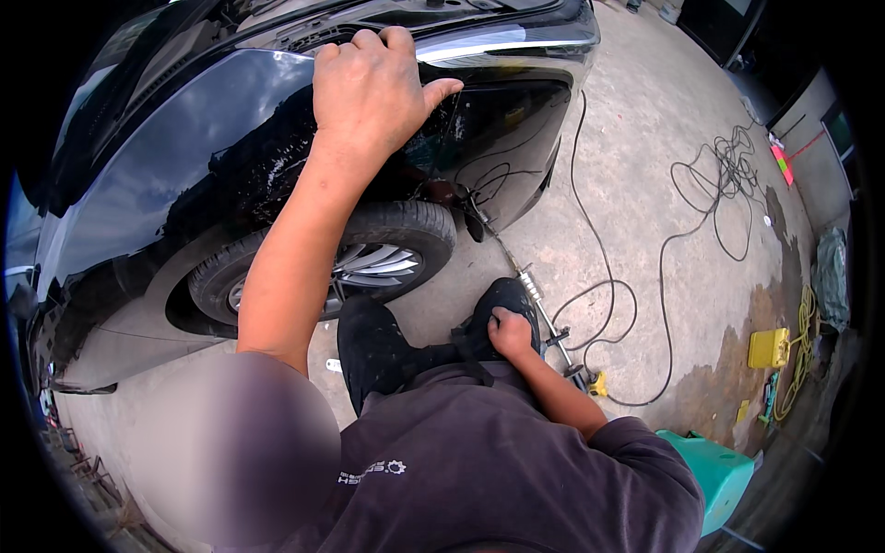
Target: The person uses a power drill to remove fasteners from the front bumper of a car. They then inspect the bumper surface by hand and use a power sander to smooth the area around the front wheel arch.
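My left hand [371,90] reaches up to the black car fender [171,138], its fingers bent over the top edge below the raised hood and its thumb stuck out to the right. Pale scuffs mark the glossy panel near that forearm. My right hand [513,334] rests on my right knee, fingers curled in, with nothing visible in them. Just beyond that knee a long metal rod tool [535,288], resembling a slide hammer, leans from near the bumper corner down to the floor. A yellow piece [598,383] sits at its near end.
The car's front wheel [433,238] stands before my knees. A black cable [666,276] loops over the concrete to a tangled heap at the right. Farther right are a yellow jug [768,348], a yellow-green hose [804,341] and a green plastic stool-like object [714,475] beside me.
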A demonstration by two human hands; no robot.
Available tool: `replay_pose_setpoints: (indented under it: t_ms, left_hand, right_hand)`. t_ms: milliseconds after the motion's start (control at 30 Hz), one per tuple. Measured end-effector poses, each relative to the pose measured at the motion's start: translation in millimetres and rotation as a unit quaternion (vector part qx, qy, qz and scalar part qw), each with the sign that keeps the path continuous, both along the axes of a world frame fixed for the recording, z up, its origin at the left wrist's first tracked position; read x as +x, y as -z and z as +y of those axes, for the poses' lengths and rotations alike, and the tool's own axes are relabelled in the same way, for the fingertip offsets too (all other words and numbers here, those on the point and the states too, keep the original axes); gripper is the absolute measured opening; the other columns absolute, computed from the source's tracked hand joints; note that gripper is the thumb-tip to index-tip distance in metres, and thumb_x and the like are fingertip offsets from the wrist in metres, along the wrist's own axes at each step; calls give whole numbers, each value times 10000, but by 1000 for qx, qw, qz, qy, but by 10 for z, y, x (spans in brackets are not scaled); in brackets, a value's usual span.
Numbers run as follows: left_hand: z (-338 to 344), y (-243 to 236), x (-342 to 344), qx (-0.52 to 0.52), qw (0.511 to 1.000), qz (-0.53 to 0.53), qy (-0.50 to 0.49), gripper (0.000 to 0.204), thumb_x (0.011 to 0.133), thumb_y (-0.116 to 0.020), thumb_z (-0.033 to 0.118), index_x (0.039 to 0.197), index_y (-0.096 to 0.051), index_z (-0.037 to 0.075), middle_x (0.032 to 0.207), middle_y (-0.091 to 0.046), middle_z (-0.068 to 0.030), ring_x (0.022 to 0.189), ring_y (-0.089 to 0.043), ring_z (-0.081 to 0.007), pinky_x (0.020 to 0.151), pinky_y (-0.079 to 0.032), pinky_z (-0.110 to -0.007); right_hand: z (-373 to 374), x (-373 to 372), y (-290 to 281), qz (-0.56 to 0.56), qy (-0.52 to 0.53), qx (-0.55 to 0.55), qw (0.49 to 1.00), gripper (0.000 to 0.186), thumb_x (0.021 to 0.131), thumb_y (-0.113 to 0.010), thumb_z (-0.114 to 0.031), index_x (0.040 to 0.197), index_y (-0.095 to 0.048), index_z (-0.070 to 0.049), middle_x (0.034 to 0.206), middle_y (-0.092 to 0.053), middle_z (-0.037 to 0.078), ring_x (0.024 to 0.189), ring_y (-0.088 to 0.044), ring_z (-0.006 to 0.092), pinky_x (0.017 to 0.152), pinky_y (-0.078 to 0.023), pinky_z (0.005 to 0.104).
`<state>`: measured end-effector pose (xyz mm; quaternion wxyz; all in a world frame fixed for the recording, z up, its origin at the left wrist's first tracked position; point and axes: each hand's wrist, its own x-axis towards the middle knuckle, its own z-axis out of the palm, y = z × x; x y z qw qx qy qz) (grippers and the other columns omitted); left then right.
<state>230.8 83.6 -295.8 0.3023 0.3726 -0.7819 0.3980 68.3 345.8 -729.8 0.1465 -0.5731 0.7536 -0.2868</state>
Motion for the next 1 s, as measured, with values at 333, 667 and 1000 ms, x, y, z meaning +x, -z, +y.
replay_pose_setpoints:
  t_ms: [333,667,1000]
  left_hand:
    - [-11,13,2,-10,1000,0,8,666,823,-699,747,867,-642,84,689,-634,-73,635,-680,-259,646,-507,-382]
    - [-15,8,-1,-12,1000,4,13,662,815,-710,739,854,-643,81,687,-634,-77,635,-684,-266,638,-510,-378]
    - [38,26,-19,26,999,-4,-19,744,828,-701,742,1035,-707,28,754,-656,-98,765,-698,-275,733,-531,-392]
  right_hand:
    - [7,-1,4,4,-4,-14,1000,129,872,-657,-186,894,-718,-74,846,-724,210,786,-711,425,707,-567,547]
    - [-7,5,-8,5,-3,-7,1000,124,866,-648,-182,872,-705,-72,817,-714,211,768,-706,429,691,-563,551]
    - [-20,25,10,8,8,-6,1000,161,883,-654,-187,946,-744,-70,852,-728,216,796,-713,434,722,-572,543]
